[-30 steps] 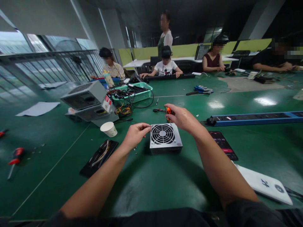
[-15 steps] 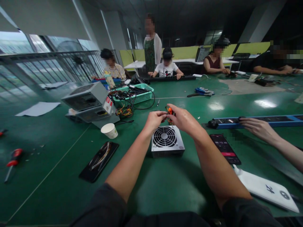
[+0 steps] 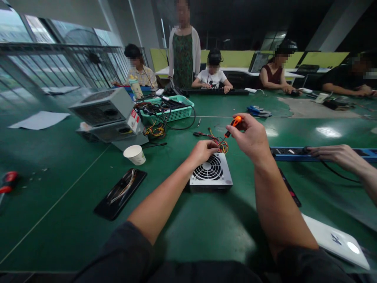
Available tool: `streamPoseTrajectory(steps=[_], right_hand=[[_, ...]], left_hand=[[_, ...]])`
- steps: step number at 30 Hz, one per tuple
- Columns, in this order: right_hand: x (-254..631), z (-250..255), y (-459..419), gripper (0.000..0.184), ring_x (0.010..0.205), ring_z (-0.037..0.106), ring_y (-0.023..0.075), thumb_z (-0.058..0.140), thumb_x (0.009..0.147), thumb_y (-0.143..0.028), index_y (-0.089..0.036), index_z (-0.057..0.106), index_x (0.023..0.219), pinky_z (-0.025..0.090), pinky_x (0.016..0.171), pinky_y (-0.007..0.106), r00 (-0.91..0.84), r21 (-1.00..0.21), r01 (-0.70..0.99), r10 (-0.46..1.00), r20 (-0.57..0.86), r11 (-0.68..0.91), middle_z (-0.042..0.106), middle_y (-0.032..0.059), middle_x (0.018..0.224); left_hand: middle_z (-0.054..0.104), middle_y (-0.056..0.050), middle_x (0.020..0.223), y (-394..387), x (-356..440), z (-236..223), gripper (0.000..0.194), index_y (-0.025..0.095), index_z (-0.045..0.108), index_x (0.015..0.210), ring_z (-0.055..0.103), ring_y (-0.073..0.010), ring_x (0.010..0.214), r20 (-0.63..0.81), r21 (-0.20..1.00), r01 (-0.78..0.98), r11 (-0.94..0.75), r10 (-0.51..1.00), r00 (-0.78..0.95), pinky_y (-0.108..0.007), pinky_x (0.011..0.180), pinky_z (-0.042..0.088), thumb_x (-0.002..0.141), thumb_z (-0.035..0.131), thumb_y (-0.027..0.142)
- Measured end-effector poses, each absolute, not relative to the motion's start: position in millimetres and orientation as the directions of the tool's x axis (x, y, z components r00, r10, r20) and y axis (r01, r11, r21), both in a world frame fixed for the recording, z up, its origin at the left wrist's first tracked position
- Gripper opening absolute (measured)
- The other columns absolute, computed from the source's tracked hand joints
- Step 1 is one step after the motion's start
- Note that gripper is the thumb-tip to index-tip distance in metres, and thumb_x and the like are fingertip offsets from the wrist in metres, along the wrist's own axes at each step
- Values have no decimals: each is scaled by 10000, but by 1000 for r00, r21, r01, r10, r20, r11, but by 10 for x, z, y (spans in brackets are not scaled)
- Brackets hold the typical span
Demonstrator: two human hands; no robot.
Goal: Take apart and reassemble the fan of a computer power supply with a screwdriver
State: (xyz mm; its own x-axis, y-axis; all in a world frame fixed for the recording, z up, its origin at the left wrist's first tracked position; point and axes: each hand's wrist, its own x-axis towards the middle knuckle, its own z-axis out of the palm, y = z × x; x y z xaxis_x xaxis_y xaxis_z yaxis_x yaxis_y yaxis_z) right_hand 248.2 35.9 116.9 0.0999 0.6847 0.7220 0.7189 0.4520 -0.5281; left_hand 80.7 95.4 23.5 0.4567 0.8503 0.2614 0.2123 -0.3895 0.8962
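A silver power supply unit [image 3: 209,173] lies on the green table in front of me, its round fan grille facing up. My right hand [image 3: 250,135] grips an orange and black screwdriver [image 3: 234,125], tilted with its shaft pointing down and left. The shaft's end is near the fingers of my left hand [image 3: 204,151], at the unit's far edge. Those fingers are pressed together; what they hold, if anything, is hidden. Behind the unit lies a bundle of coloured cables [image 3: 223,147].
Stacked power supplies [image 3: 103,110], a paper cup [image 3: 134,154] and a black phone [image 3: 120,192] stand to the left. Behind is a green basket [image 3: 182,112] of cables. A co-worker's hand [image 3: 335,151] touches a blue power strip [image 3: 288,154] at right. A white device [image 3: 338,239] lies near my right forearm.
My right hand has drawn away from my left, up and to the right, with the screwdriver now showing clearly. My left hand stays by the unit's far edge. The view has shifted slightly.
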Motion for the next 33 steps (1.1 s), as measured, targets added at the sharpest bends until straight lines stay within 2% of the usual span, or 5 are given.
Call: streamPoseTrajectory(steps=[7,15,27,33], right_hand=[[2489,1224,234,336,793,721,220,720,805,-310,-213,670,1123,568,718,363,98,-512,718,660,745,471,742,40,906],[2459,1216,193,326,807,711,199,700,829,-301,-195,673,1136,560,735,337,-2,-500,705,706,708,503,746,56,949],[2466,1177,219,338,832,705,209,690,837,-291,-195,662,1160,559,757,350,-29,-497,708,724,690,501,740,61,962],[2519,1212,164,470,942,715,228,652,858,-237,-223,589,1323,569,852,378,-149,-516,675,782,605,527,735,67,1051]], left_hand=[[768,-46,859,945,801,238,175,142,785,918,655,-159,762,221,886,283,-367,872,438,-260,703,458,808,709,255],[773,-55,838,889,800,326,185,118,794,920,657,-155,726,197,890,300,-342,884,425,-256,708,462,794,716,229],[781,-51,875,919,805,270,217,130,799,944,667,-169,758,197,897,284,-339,881,429,-268,734,475,802,700,260],[773,-49,870,958,796,212,205,143,793,908,661,-167,776,234,883,267,-387,854,465,-250,704,471,813,676,282]])
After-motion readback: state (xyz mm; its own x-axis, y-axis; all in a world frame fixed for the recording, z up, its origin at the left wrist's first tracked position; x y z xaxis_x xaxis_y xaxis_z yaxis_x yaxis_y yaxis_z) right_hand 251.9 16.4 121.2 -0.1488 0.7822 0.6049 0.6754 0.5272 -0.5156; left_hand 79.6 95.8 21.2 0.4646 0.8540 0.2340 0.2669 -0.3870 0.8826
